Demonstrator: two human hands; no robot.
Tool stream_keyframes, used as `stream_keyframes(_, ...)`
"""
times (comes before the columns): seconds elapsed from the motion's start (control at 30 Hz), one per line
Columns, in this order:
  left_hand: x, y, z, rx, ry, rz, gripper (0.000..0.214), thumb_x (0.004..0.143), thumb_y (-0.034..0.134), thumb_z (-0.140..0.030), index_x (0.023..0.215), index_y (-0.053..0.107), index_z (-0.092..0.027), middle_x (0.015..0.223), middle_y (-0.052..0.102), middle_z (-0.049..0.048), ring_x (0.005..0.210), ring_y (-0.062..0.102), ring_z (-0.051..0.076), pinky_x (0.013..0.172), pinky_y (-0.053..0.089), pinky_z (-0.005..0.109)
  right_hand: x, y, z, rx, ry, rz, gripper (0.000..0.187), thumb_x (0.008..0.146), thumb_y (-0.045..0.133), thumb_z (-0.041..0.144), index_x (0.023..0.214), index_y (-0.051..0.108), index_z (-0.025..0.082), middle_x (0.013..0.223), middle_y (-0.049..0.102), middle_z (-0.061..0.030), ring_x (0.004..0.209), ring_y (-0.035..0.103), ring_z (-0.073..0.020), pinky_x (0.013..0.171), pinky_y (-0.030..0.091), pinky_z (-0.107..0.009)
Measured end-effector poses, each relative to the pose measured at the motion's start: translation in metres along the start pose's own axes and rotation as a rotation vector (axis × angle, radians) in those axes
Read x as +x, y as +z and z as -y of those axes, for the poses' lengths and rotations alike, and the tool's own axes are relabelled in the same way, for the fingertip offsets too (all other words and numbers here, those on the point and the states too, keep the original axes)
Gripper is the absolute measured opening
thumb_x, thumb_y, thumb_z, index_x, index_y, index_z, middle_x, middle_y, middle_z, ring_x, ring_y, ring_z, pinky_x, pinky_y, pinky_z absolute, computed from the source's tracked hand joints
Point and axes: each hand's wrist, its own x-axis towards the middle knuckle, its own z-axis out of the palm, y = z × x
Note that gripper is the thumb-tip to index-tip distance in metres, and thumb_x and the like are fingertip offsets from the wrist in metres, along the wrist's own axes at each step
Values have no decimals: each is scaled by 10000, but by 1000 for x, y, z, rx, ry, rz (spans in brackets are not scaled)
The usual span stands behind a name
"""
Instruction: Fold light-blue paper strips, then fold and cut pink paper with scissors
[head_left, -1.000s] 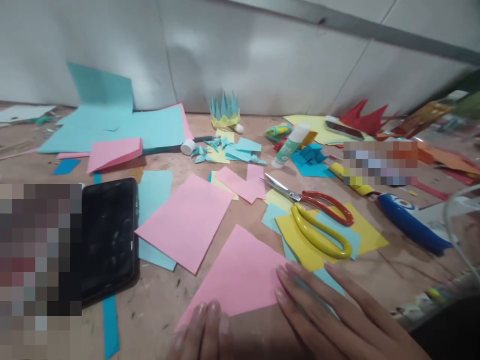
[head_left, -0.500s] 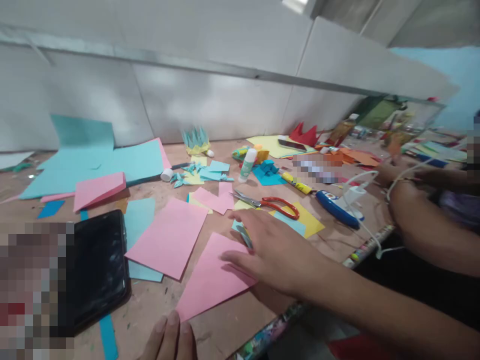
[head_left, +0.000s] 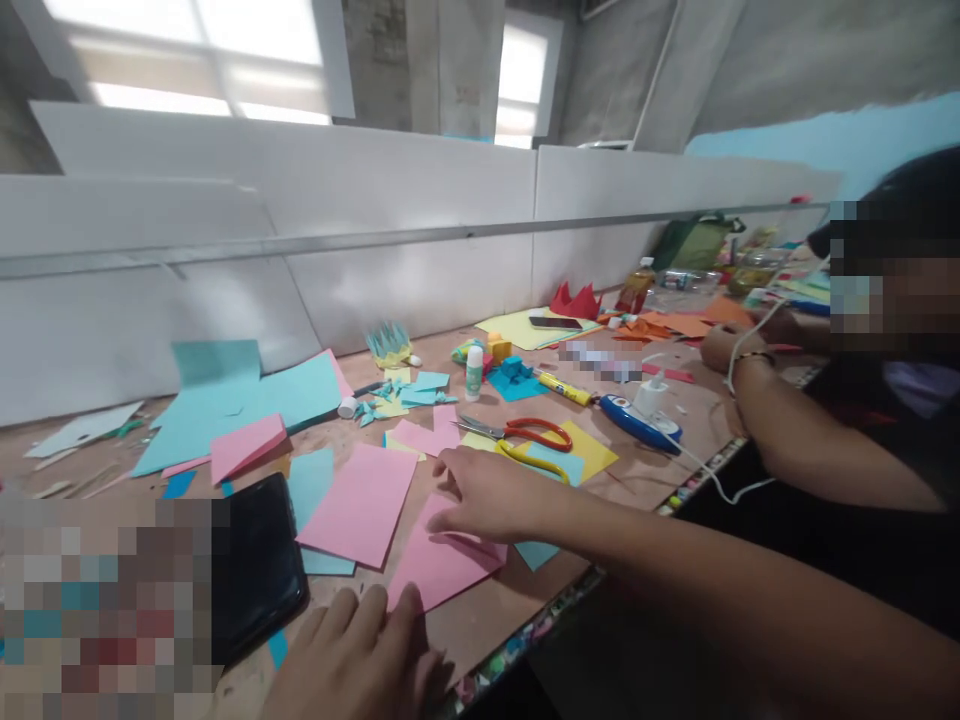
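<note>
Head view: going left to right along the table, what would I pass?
Black phone → pink sheet → right hand → scissors → blue tool → another person's wrist.

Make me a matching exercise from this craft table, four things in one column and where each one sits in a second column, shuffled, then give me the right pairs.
Things:
1. red and yellow handled scissors
2. white glue stick with green label
3. black smartphone
4. right hand

Places:
A. standing upright near the small folded blue paper pieces
B. lying on yellow and light blue paper squares
C. resting on the near pink paper sheet
D. flat at the near left, beside a pink sheet

Pairs: 1-B, 2-A, 3-D, 4-C
</note>
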Motion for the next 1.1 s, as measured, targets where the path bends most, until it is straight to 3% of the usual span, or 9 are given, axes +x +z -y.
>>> stream_keyframes(0.1, 7, -6, -2, -18, -36, 69, 236, 889, 591, -326, 1084, 691, -240, 861, 712, 57, 730, 663, 243, 616, 487, 346, 3, 0, -1, 31, 35, 64, 730, 663, 765, 565, 1243, 608, 151, 1153, 684, -121, 938, 644, -256, 641, 424, -266)
stream_keyframes(0.2, 7, -8, -3, -110, -92, 83, 204, 867, 618, -320, 1042, 695, -248, 885, 719, 69, 740, 667, 245, 632, 501, 346, 8, -2, -6, 83, -59, 178, 506, 633, 810, 474, 1019, 714, 161, 876, 718, -43, 726, 622, -188, 537, 358, -235)
stream_keyframes(0.37, 23, -19, 7, -639, -485, -255, 371, 770, 724, -425, 1052, 693, -185, 1184, 695, 172, 1097, 638, 360, 865, 523, 433, 8, -19, 0, 299, -340, 215, 182, 759, 740, 323, 805, 733, 148, 646, 631, 30, 594, 534, -106, 519, 340, -206)
stream_keyframes(0.43, 39, -27, 13, -883, -595, -161, 290, 833, 645, -426, 968, 712, -179, 944, 752, 117, 837, 703, 284, 684, 542, 350, 6, -30, 10, 388, -457, 108, 151, 759, 742, 285, 832, 731, 153, 710, 657, 20, 656, 562, -113, 574, 389, -203)
stream_keyframes(0.5, 53, -36, 17, -1203, -710, -68, 324, 876, 566, -438, 816, 711, -154, 702, 712, 71, 577, 638, 199, 533, 474, 289, 6, -36, 19, 550, -477, -144, 213, 774, 745, 331, 915, 729, 172, 839, 699, -10, 776, 608, -136, 691, 452, -228)
stream_keyframes(0.6, 66, -44, 22, -1473, -862, -200, 448, 879, 540, -534, 714, 676, -140, 500, 557, 1, 417, 450, 111, 452, 345, 242, 9, -28, 27, 874, -346, -460, 355, 791, 725, 473, 1003, 717, 188, 994, 720, -64, 937, 638, -181, 844, 483, -308)
stream_keyframes(0.77, 70, -45, 28, -1521, -866, -283, 526, 835, 605, -606, 599, 597, -136, 452, 267, -87, 443, 224, 56, 454, 148, 214, 15, 8, 32, 1192, -379, -133, 347, 740, 756, 484, 792, 738, 141, 766, 728, -60, 731, 670, -205, 742, 510, -321)
stream_keyframes(0.97, 75, -44, 25, -1712, -873, -248, 457, 804, 654, -611, 821, 597, -159, 521, 274, -107, 475, 186, 56, 452, 133, 206, 18, 5, 28, 1199, -245, -273, 400, 643, 813, 503, 629, 707, 118, 608, 674, -50, 568, 590, -152, 619, 480, -286)
stream_keyframes(1.1, 81, -46, 22, -1799, -820, -185, 469, 786, 661, -627, 790, 584, -164, 509, 239, -116, 464, 153, 56, 449, 106, 213, 17, -2, 24, 1260, -224, -268, 459, 604, 824, 555, 674, 718, 114, 601, 677, -47, 553, 587, -137, 612, 476, -273)
